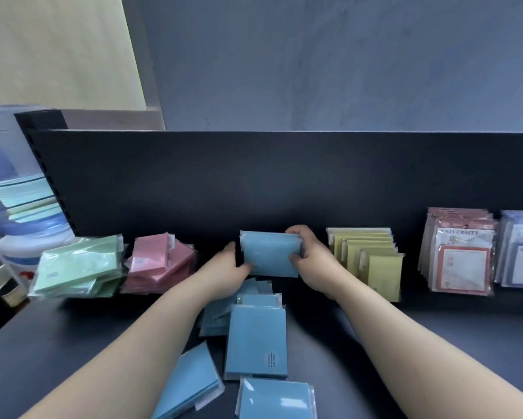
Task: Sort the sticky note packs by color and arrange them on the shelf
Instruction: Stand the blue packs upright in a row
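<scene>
blue stack (pixel 270 254): stood on edge against the back panel (pixel 254 176) of the shelf (pixel 435 343), between the pink pile (pixel 160 264) and the yellow row (pixel 372 258), probably so its edges could be squared.
left grip (pixel 227 267): closed on the blue stack's lower left edge, thumb raised.
right grip (pixel 311 261): wrapped round the blue stack's right edge, steadying it from the other side.
loose blue packs (pixel 254 337): lay flat and overlapping on the shelf nearer the person, judged still to be gathered.
green pile (pixel 79 267): a slumped heap just beside the pink pile.
yellow row: leaned in neat overlapping order, likely the pattern to match.
materials: thin rectangular paper pads in glossy clear film, probably slippery; the shelf was matte and dark.
</scene>
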Demonstrator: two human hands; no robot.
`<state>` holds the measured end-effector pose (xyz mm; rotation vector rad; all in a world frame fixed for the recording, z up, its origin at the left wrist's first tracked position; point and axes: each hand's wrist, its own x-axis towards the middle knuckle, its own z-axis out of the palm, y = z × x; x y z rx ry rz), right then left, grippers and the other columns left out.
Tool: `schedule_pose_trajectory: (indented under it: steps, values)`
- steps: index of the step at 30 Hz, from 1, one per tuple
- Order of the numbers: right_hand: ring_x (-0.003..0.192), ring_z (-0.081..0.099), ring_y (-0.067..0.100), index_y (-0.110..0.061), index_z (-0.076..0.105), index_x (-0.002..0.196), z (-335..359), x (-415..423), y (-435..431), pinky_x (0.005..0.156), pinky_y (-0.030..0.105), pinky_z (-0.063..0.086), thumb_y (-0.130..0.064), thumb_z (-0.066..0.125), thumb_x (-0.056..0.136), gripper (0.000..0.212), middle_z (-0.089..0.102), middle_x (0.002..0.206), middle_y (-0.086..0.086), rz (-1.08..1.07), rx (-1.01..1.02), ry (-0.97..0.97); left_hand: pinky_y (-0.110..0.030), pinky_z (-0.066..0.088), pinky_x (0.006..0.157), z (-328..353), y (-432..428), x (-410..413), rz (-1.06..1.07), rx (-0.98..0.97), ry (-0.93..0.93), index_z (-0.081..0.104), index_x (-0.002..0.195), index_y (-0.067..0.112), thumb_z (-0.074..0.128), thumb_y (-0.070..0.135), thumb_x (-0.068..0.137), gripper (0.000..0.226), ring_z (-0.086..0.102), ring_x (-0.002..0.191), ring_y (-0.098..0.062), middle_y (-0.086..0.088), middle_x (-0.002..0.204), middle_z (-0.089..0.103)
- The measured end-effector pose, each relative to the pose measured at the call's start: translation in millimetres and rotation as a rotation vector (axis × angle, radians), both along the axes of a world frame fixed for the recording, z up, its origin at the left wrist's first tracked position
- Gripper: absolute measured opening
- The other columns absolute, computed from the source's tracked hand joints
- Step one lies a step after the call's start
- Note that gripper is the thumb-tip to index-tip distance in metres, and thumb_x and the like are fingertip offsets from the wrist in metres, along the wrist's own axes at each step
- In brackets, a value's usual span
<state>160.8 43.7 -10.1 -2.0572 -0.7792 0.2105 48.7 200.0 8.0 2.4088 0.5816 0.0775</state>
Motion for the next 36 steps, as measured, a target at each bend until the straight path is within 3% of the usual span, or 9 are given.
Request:
schedule_pose_trajectory:
  steps: [3, 7, 10, 14, 16, 25, 30, 33, 36]
  values:
    - [0.1, 0.049, 0.014, -0.029, 0.039, 0.131, -3, -2, 2, 0.081, 0.022, 0.039, -0.005, 0.047, 0.088, 0.05, 0.046, 0.124, 0.0, -0.052, -0.016, -0.12, -0.023, 0.036, 0.087, 0, -3, 8, -0.039, -0.072, -0.014, 0.026, 0.147, 0.02, 0.049, 0.025, 0.097, 0.055, 0.048, 0.121, -0.018, -0.001, 0.141, 0.047]
    - [0.108, 0.045, 0.019, -0.022, 0.032, 0.14, -8, -4, 5, 0.088, 0.021, 0.034, -0.001, 0.048, 0.086, 0.06, 0.032, 0.136, 0.004, -0.152, -0.092, -0.265, -0.023, 0.04, 0.087, -2, -3, 16, -0.076, -0.061, -0.017, 0.033, 0.143, 0.025, 0.048, 0.021, 0.096, 0.049, 0.052, 0.116, -0.017, 0.001, 0.136, 0.053]
    - [0.12, 0.038, 0.025, -0.019, 0.031, 0.14, -10, -4, 8, 0.094, 0.027, 0.036, -0.002, 0.049, 0.085, 0.06, 0.024, 0.14, 0.007, -0.192, -0.146, -0.357, -0.024, 0.039, 0.086, -2, -1, 16, -0.083, -0.039, -0.019, 0.034, 0.142, 0.026, 0.047, 0.019, 0.096, 0.049, 0.053, 0.115, -0.018, 0.002, 0.134, 0.054]
    - [0.129, 0.027, 0.029, -0.022, 0.03, 0.141, -14, -3, 11, 0.093, 0.034, 0.04, -0.001, 0.05, 0.084, 0.064, 0.014, 0.144, 0.008, -0.234, -0.229, -0.405, -0.024, 0.036, 0.098, 1, 1, 11, -0.062, 0.017, 0.003, 0.032, 0.143, 0.014, 0.045, 0.018, 0.097, 0.048, 0.047, 0.126, -0.023, -0.004, 0.142, 0.048]
    - [0.132, 0.022, 0.03, -0.024, 0.028, 0.142, -15, -3, 11, 0.094, 0.036, 0.041, -0.004, 0.051, 0.086, 0.064, 0.011, 0.145, 0.008, -0.252, -0.249, -0.406, -0.024, 0.028, 0.106, 3, 3, 6, -0.046, 0.043, 0.027, 0.021, 0.149, 0.009, 0.044, 0.019, 0.098, 0.056, 0.037, 0.136, -0.022, -0.006, 0.15, 0.037]
    - [0.135, 0.018, 0.029, -0.021, 0.034, 0.142, -6, -11, 6, 0.099, 0.045, 0.042, -0.012, 0.056, 0.087, 0.059, 0.019, 0.146, 0.009, -0.235, -0.204, -0.472, -0.026, 0.021, 0.113, 11, 4, -24, -0.118, 0.191, 0.067, 0.023, 0.15, 0.013, 0.039, 0.023, 0.1, 0.054, 0.025, 0.143, -0.018, -0.004, 0.156, 0.025]
    - [0.122, 0.037, 0.025, -0.013, 0.055, 0.125, 12, -24, 1, 0.101, 0.034, 0.036, -0.014, 0.055, 0.09, 0.035, 0.048, 0.127, 0.007, -0.077, -0.105, -0.593, -0.028, 0.022, 0.113, 10, 10, -43, -0.119, 0.252, 0.11, 0.023, 0.15, 0.014, 0.04, 0.024, 0.1, 0.054, 0.025, 0.143, -0.019, -0.005, 0.156, 0.025]
    - [0.108, 0.052, 0.018, -0.018, 0.058, 0.121, 31, -40, -8, 0.091, 0.025, 0.039, -0.03, 0.054, 0.094, 0.03, 0.059, 0.111, -0.001, 0.129, -0.263, -0.473, -0.031, 0.03, 0.111, 9, 11, -52, -0.092, 0.277, 0.115, 0.027, 0.148, 0.019, 0.042, 0.026, 0.098, 0.053, 0.033, 0.138, -0.023, -0.007, 0.153, 0.03]
    - [0.115, 0.051, 0.014, -0.025, 0.048, 0.134, 39, -57, -16, 0.096, 0.024, 0.039, -0.054, 0.061, 0.083, 0.06, 0.053, 0.124, -0.004, 0.32, -0.503, -0.278, -0.031, 0.036, 0.105, 8, 11, -59, -0.057, 0.281, 0.099, 0.032, 0.146, 0.023, 0.046, 0.029, 0.096, 0.052, 0.041, 0.131, -0.023, -0.007, 0.148, 0.033]
